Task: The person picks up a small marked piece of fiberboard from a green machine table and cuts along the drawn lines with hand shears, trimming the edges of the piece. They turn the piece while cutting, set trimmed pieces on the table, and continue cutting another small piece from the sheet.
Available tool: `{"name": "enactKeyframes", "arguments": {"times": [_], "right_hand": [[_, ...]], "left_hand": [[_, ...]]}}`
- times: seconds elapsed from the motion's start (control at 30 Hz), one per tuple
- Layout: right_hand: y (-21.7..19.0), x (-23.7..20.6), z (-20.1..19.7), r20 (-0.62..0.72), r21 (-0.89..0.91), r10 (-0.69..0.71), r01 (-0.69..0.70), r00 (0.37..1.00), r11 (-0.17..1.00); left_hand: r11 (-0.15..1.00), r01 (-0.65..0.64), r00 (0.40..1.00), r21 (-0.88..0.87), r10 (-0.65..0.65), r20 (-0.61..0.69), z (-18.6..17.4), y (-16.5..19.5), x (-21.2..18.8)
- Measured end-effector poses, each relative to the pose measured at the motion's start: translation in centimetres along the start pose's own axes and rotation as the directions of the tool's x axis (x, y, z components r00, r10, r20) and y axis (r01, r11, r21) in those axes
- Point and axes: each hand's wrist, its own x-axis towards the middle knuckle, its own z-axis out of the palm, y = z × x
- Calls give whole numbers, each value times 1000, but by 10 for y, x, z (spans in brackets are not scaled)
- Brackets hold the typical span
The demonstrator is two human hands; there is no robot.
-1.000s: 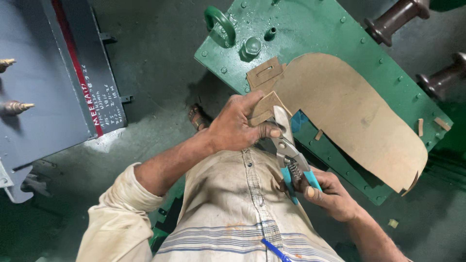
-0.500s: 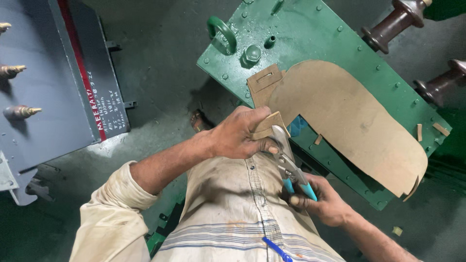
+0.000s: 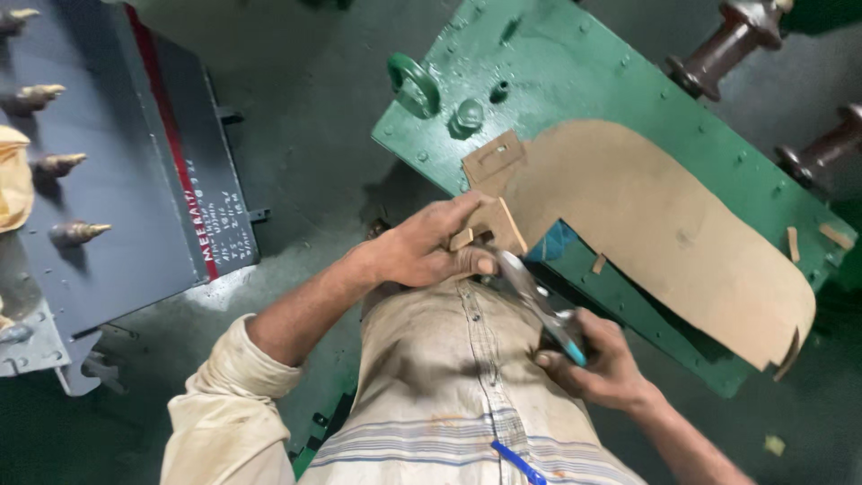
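Palm-down, the left hand (image 3: 431,250) pinches the card (image 3: 664,224) at its 9 o'clock corner, while the right hand (image 3: 597,359) seemingly clenches the snips (image 3: 539,305).

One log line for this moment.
left hand: holds cardboard sheet edge | right hand: grips snips at that edge | sheet on green metal box

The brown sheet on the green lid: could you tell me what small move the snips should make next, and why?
Probably close the snips for a short bite along the sheet's edge. The left hand pinches the brown sheet at its narrow near corner, the right hand grips the blue handles, and the blades sit right at that corner, so the piece looks steadied for cutting.
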Motion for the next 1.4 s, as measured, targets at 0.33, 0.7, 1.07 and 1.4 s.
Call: {"name": "enactKeyframes", "arguments": {"times": [0.33, 0.7, 1.07, 1.4], "right_hand": [[-14, 57, 34, -449, 544, 100, 183, 888, 819], [-28, 37, 68, -554, 265, -19, 198, 833, 944], [16, -37, 36, 77, 268, 246, -258, 966, 928], [-8, -4, 7, 471, 510, 113, -374, 875, 775]], "left_hand": [[884, 0, 997, 468, 34, -64, 52, 12, 2], [825, -51, 701, -562, -372, -609, 110, -51, 2], [893, -211, 877, -398, -8, -481, 6, -25, -8], [808, -171, 909, -564, -92, -407, 3, -32, -1]]}}
